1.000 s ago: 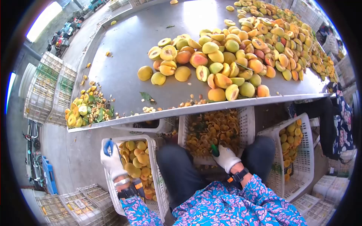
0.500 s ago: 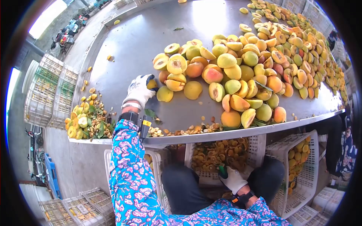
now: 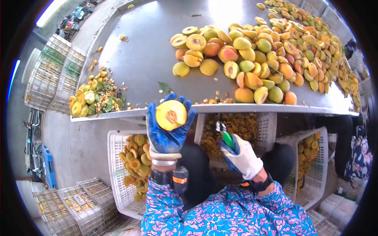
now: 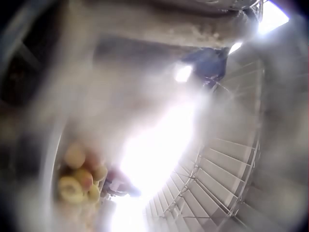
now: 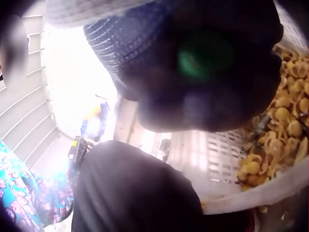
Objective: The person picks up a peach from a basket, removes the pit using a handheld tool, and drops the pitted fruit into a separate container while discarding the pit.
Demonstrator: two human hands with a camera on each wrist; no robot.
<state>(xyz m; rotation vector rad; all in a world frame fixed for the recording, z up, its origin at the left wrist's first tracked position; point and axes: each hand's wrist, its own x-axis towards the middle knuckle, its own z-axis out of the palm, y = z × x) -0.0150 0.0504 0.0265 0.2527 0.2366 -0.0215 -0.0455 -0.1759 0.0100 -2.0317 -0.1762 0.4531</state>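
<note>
My left hand (image 3: 167, 135), in a blue-coated glove, is palm up just in front of the table edge. It holds a peach half (image 3: 171, 115), its cut face up with a rough brown centre showing. My gloved right hand (image 3: 243, 155) grips a green-handled pitting tool (image 3: 227, 138) with a shiny metal loop at its tip, over the crate between the knees. In the right wrist view the fist (image 5: 193, 72) surrounds the green handle end (image 5: 205, 57). The left wrist view is mostly blurred and glaring.
A metal table (image 3: 138, 67) carries a large heap of halved peaches (image 3: 275, 51). Scraps and pits (image 3: 104, 94) lie at its left corner. Crates of fruit stand at the left (image 3: 114, 165), between the knees (image 3: 271, 126) and at the right (image 3: 321, 173).
My left hand goes from the left crate up to the table, picks up a peach half and brings it back before me. The right hand rises slightly, turning the tool's tip into sight.
</note>
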